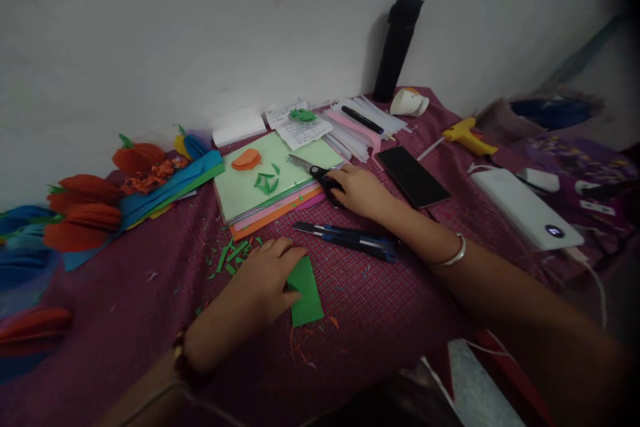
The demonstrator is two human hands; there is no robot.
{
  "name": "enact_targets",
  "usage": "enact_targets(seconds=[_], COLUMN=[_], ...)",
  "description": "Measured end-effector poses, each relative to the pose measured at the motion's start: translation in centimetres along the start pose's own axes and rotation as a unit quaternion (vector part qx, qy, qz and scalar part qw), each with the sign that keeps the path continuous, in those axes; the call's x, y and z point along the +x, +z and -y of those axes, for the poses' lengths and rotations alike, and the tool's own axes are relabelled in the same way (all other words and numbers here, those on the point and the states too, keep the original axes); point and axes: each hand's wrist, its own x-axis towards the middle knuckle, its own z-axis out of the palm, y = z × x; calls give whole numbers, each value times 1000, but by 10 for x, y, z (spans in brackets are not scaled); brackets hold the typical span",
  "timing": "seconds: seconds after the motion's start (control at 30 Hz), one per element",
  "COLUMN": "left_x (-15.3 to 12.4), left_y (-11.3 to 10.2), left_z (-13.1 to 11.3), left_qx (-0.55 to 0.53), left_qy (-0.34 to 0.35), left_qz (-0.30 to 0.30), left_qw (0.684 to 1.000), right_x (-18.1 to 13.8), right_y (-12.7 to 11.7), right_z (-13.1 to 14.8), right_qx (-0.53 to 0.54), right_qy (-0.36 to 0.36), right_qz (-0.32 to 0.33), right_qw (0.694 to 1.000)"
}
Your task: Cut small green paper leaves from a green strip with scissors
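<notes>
My right hand (363,192) is closed on the black handles of a pair of scissors (301,163). The blades point left over a stack of coloured paper sheets (270,203) with pale green on top. On the near side of the table, my left hand (267,277) rests with finger and thumb apart, touching the left edge of a green paper rectangle (307,297). Between my hands lies a blue and black box cutter (345,238). Green paper scraps (233,253) are scattered beside my left hand. Cut green strips (267,181) and orange paper pieces (247,159) sit on the stack.
Paper pumpkins (83,227) and blue sheets (170,190) lie at the left. Glue sticks (350,140), a pen (363,119) and a black bottle (397,50) are at the back. To the right are a phone (413,177), yellow glue gun (470,137) and white power bank (527,207).
</notes>
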Motion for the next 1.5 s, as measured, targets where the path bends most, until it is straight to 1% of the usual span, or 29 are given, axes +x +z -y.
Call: enact_targets(seconds=[0.03,0.1,0.2,0.3,0.37,0.43,0.47,0.5,0.6,0.67,0.73,0.8,0.87,0.9,0.97,1.03,1.1,1.17,1.2,1.27,1.3,1.33,1.4,1.5], left_x=[-1,1,6,5,0,-11,-18,-25,-44,-50,-52,-51,-48,-46,-42,-39,-39,-44,-48,-56,-59,-62,-63,-58], left_y=[2,4,8,11,12,13,14,16,23,28,29,29,30,32,35,37,33,22,15,1,-3,-6,-6,2], left_z=[-1,-1,1,-2,-9,-19,-23,-26,-23,-13,0,8,8,5,-3,-10,-9,4,14,38,50,62,79,90], left_qx=[23,28,-44,-108,-106,-121,-155,-198,-325,-410,-462,-475,-473,-470,-456,-427,-383,-324,-289,-217,-186,-160,-123,-91], left_qy=[3,0,-30,-61,-67,-73,-77,-80,-91,-132,-180,-196,-188,-182,-168,-154,-147,-158,-173,-221,-241,-257,-267,-263], left_qz=[12,25,22,2,-16,-50,-74,-99,-121,-156,-198,-223,-227,-225,-219,-221,-233,-270,-301,-367,-379,-382,-364,-340], left_qw=[1000,999,998,992,992,989,982,972,934,889,846,828,831,834,846,863,882,893,892,877,874,873,883,898], right_x=[-1,-3,-6,-7,-8,-9,-9,-9,-9,-8,-10,-16,-27,-34,-48,-60,-66,-68,-68,-67,-68,-68,-70,-71], right_y=[-1,-2,-3,-3,-4,-5,-6,-6,-5,-4,-7,-14,-22,-25,-27,-23,-13,-4,0,5,5,5,3,1], right_z=[0,1,2,1,-1,-3,-4,-5,-8,-7,-2,10,28,39,60,78,89,94,94,93,92,91,90,89], right_qx=[-2,-6,-10,-5,2,11,16,20,31,45,74,126,209,260,354,393,409,420,417,392,370,347,313,297], right_qy=[-2,-7,-13,-21,-26,-33,-36,-39,-43,-52,-70,-89,-113,-132,-154,-164,-146,-124,-120,-131,-144,-161,-194,-219], right_qz=[1,1,2,-2,-9,-18,-24,-29,-45,-59,-75,-85,-67,-40,40,108,135,157,170,198,203,202,194,198], right_qw=[1000,1000,1000,1000,1000,999,999,999,998,996,992,984,969,956,922,898,891,885,885,889,895,902,909,908])
